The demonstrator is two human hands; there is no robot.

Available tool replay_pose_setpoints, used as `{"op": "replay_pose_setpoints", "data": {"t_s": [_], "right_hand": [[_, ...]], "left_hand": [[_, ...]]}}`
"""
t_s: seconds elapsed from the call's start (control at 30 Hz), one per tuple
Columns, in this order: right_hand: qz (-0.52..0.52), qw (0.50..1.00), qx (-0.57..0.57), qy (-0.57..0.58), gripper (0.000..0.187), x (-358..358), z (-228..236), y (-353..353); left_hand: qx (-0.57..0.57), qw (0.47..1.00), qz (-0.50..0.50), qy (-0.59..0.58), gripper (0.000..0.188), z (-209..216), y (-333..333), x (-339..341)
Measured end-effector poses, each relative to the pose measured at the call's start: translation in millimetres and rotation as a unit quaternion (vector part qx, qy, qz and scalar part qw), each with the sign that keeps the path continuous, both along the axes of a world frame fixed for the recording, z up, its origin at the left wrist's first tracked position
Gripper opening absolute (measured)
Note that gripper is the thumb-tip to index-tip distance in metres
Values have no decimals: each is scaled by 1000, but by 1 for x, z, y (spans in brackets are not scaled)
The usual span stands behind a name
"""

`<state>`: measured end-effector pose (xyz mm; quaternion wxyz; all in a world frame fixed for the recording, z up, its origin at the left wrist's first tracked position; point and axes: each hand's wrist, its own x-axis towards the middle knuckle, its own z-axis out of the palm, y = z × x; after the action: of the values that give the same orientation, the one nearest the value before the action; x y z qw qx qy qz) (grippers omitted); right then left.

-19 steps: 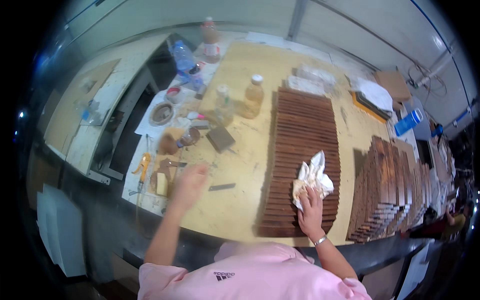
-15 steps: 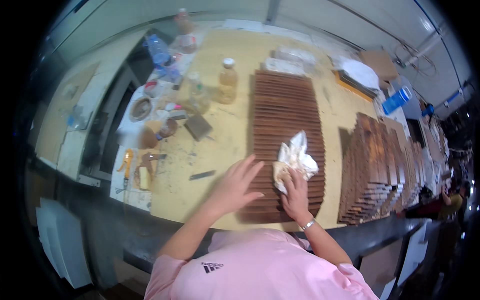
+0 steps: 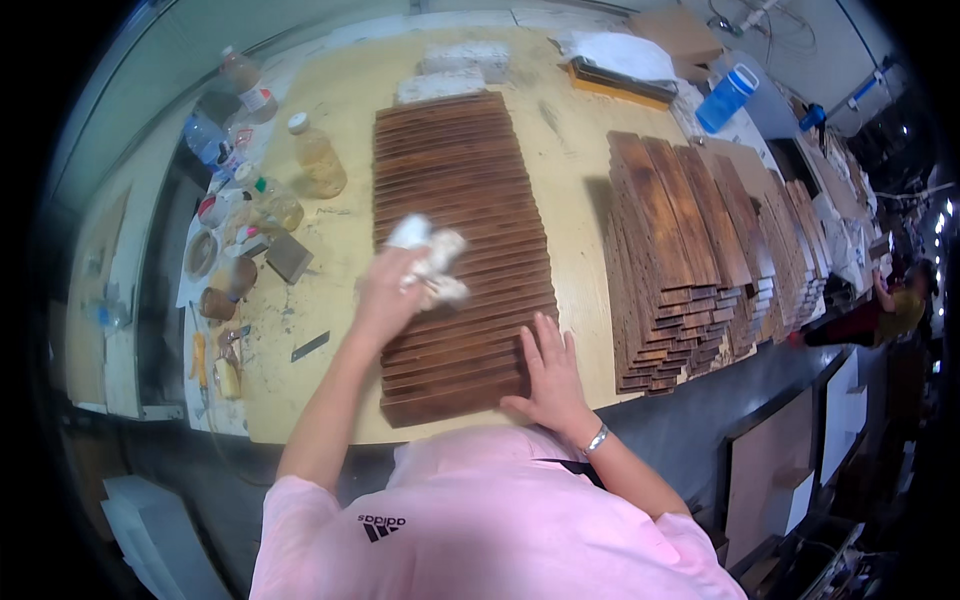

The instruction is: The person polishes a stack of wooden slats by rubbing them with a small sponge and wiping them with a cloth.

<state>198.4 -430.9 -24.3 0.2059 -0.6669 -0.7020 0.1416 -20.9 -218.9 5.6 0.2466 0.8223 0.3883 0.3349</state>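
A long row of dark brown wooden strips [image 3: 460, 190] lies side by side on the pale yellow tabletop, running away from me. My left hand [image 3: 390, 290] is closed on a crumpled white rag [image 3: 437, 268], brownish in places and blurred by motion, over the left middle of the row. Near the row's front right edge, my right hand [image 3: 550, 375] rests with its fingers spread and holds nothing. White wrapped blocks [image 3: 440, 85] sit against the far end of the strips.
Stacked brown wooden boards [image 3: 670, 260] stand to the right. Bottles [image 3: 318, 160], a round tape roll [image 3: 202, 253], a grey block [image 3: 289, 258] and a flat metal strip [image 3: 310, 346] lie left. A blue bottle [image 3: 728, 98] stands far right; a person [image 3: 890, 305] is beyond.
The rag has passed from my right hand to my left and sits farther up the strips. My right hand now lies spread at the right edge. The view has shifted rightward.
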Motion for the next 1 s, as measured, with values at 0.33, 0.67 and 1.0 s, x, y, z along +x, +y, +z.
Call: {"op": "replay_pose_setpoints", "data": {"t_s": [0.33,0.67,1.0], "right_hand": [[-14,1000,13,2,119,-4,-19,8],[8,998,27,-50,114,-5,-28,8],[0,999,26,-38,111,-7,-21,10]], "left_hand": [[57,972,-193,124,42,0,-78,-33],[80,992,-49,84,23,-15,-114,-26],[119,969,210,60,32,-5,-42,-113]]}}
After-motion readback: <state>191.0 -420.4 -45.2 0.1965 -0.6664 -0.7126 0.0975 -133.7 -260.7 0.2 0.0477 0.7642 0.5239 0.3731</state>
